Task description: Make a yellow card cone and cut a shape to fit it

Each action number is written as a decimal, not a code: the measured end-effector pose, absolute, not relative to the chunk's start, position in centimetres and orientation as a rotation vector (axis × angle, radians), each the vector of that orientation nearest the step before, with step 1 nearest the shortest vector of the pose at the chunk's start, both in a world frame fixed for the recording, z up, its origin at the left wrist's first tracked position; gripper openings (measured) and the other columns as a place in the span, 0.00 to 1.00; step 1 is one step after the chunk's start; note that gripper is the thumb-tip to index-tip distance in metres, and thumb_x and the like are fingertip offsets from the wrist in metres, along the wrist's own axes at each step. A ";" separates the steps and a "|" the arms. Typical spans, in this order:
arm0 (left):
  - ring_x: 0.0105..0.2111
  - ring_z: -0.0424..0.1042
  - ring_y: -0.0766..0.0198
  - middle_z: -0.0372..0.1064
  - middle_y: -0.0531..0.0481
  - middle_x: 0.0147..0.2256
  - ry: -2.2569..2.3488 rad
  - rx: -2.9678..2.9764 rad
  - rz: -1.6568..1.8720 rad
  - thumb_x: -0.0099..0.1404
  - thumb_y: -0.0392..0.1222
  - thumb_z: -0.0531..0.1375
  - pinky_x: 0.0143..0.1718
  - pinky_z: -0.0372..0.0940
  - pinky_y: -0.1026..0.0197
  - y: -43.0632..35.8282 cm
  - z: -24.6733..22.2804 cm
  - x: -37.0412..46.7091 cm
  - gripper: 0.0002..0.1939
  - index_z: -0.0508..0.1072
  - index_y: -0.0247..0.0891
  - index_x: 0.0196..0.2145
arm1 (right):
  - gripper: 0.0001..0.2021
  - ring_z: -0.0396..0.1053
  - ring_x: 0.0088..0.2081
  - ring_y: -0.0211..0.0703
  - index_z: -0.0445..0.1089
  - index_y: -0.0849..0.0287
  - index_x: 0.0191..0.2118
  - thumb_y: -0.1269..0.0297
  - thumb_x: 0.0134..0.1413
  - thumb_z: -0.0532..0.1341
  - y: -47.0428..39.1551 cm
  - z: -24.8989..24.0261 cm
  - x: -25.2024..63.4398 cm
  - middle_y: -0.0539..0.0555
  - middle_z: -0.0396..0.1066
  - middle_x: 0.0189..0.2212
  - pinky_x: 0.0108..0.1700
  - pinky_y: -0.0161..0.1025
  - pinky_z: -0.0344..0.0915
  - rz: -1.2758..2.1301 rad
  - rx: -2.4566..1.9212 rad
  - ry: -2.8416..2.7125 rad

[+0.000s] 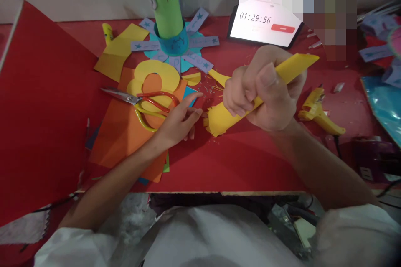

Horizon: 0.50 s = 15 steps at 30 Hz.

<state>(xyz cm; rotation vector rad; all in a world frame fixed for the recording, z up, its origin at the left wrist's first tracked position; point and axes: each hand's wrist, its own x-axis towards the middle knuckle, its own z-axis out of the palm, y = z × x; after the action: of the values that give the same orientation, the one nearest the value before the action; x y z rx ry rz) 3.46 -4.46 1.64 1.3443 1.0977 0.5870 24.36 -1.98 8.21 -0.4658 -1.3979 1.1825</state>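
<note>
My right hand is wrapped round a rolled tube of yellow paper, held above the red table and slanting up to the right. Short cut tabs fringe its lower left end. Just left of that fringe is my left hand, its fingers apart and nothing in them; whether a fingertip touches the tabs I cannot tell. Beside the left hand, red-and-yellow-handled scissors rest across a yellow flower-shaped paper cutout and an orange paper sheet.
A green paper tube stands on a blue scalloped base with purple strips. Behind my right hand leans a phone showing a timer. A yellow glue gun lies at right. A large red board rises at left.
</note>
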 end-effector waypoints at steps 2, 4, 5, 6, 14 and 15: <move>0.16 0.72 0.72 0.80 0.50 0.39 1.097 1.240 0.585 0.78 0.53 0.61 0.13 0.61 0.69 -4.5 1.9 3.6 0.32 0.59 0.42 0.73 | 0.24 0.48 0.13 0.36 0.60 0.50 0.24 0.51 0.71 0.66 -1.9 8.4 24.1 0.42 0.50 0.15 0.16 0.41 0.53 1.173 -0.384 -1.362; 0.16 0.73 0.69 0.76 0.54 0.32 1.088 1.166 0.581 0.76 0.55 0.63 0.14 0.62 0.69 -4.4 2.3 3.8 0.36 0.59 0.42 0.74 | 0.25 0.47 0.14 0.35 0.60 0.51 0.24 0.50 0.70 0.67 -1.9 8.4 23.8 0.42 0.51 0.15 0.17 0.40 0.54 1.186 -0.390 -1.339; 0.16 0.72 0.68 0.73 0.56 0.29 1.086 1.136 0.578 0.76 0.55 0.64 0.14 0.62 0.68 -4.4 2.5 3.8 0.37 0.59 0.42 0.74 | 0.25 0.47 0.14 0.35 0.59 0.51 0.24 0.49 0.70 0.67 -1.9 8.4 23.8 0.41 0.50 0.15 0.17 0.39 0.53 1.189 -0.390 -1.327; 0.16 0.71 0.68 0.71 0.58 0.27 1.084 1.111 0.573 0.75 0.56 0.65 0.14 0.62 0.68 -4.3 2.7 3.8 0.38 0.59 0.42 0.74 | 0.26 0.46 0.14 0.35 0.59 0.51 0.24 0.48 0.69 0.67 -2.0 8.3 23.7 0.41 0.50 0.15 0.16 0.39 0.53 1.193 -0.379 -1.321; 0.17 0.66 0.71 0.68 0.58 0.31 1.045 1.207 0.513 0.76 0.58 0.62 0.14 0.57 0.67 -4.1 2.6 3.7 0.37 0.58 0.40 0.74 | 0.22 0.52 0.14 0.35 0.61 0.50 0.27 0.52 0.70 0.67 -1.9 7.4 23.4 0.41 0.51 0.17 0.18 0.39 0.55 1.204 -0.263 -1.339; 0.17 0.65 0.71 0.68 0.57 0.32 1.043 1.250 0.505 0.77 0.57 0.61 0.15 0.57 0.66 -4.1 2.4 3.7 0.36 0.57 0.40 0.74 | 0.21 0.53 0.14 0.36 0.62 0.50 0.27 0.53 0.70 0.67 -2.0 7.4 23.4 0.41 0.52 0.17 0.18 0.39 0.56 1.211 -0.269 -1.348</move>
<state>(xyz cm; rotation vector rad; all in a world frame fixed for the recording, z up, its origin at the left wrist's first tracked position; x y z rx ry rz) 3.66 -4.11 2.44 1.2501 1.0432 0.5053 23.38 -1.97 7.39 -0.2687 -1.3478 1.2110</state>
